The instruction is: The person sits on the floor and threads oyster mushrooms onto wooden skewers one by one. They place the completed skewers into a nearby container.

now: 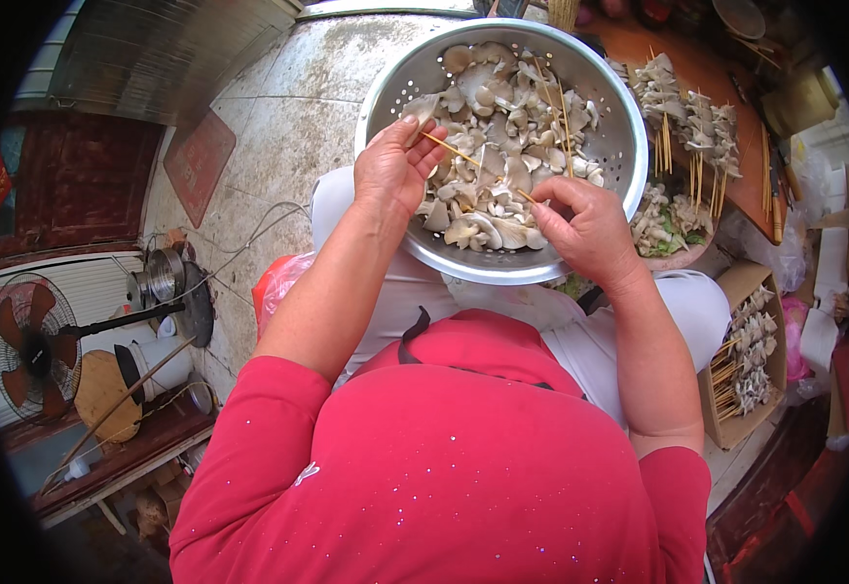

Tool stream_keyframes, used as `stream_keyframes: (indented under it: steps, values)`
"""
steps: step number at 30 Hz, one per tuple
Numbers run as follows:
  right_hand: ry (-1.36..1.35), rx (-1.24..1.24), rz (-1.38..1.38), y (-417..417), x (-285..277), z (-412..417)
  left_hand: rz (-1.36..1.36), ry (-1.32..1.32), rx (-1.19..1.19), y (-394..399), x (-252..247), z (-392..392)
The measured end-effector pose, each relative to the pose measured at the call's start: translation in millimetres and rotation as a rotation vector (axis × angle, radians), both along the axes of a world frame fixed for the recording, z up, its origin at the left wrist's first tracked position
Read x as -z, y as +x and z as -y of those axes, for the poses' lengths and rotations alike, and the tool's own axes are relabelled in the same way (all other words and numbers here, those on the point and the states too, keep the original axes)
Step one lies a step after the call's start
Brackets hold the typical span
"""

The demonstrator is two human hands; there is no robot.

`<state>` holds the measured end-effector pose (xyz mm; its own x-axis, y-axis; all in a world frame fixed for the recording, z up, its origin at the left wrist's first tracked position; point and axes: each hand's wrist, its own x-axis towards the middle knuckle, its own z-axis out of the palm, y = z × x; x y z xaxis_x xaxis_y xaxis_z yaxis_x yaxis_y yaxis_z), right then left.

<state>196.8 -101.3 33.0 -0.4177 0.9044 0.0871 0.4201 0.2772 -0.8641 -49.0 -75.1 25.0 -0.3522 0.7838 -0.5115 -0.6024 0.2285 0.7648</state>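
Note:
A steel colander (518, 275) full of oyster mushrooms (494, 135) rests on my lap. Over its left side, my left hand (398, 162) holds a piece of oyster mushroom (421, 109) between thumb and fingers. A bamboo skewer (461, 151) slants from that hand to the right, with mushroom pieces on or against its middle; which of the two is hard to tell. Its other end is pinched by my right hand (584, 223) at the colander's right front. A couple more bamboo skewers (565, 120) lie on the heap of mushrooms.
On the wooden board (753, 201) at the right lie bundles of skewered mushrooms (687, 117). Below them is a basin of mushroom trimmings (669, 219). A cardboard box (725, 431) of filled skewers stands beside my right knee. An electric fan (36, 350) and a cable (253, 237) are on the left.

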Motion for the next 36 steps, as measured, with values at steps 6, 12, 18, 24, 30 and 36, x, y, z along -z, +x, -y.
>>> stream_keyframes:
  steps: [6,12,18,24,30,36]
  values:
    - [-0.029,0.044,-0.057,-1.9,-1.9,1.7,0.038,0.027,-0.027,0.0,3.8,0.4]
    - [-0.014,0.045,-0.051,-2.1,-1.0,1.9,-0.049,0.047,0.007,0.4,3.3,2.2]
    - [0.015,0.047,-0.045,-1.7,0.6,1.7,-0.148,0.056,0.063,4.5,1.1,5.7]
    - [0.017,0.051,-0.043,-1.4,-0.9,2.5,-0.037,-0.043,0.193,4.0,-0.5,11.5]
    - [0.034,0.050,-0.035,-1.6,0.4,2.7,-0.141,-0.091,0.289,12.8,-2.7,16.5]
    - [0.016,0.068,-0.063,-3.0,1.0,2.5,-0.062,-0.098,0.316,31.9,-2.0,25.2]
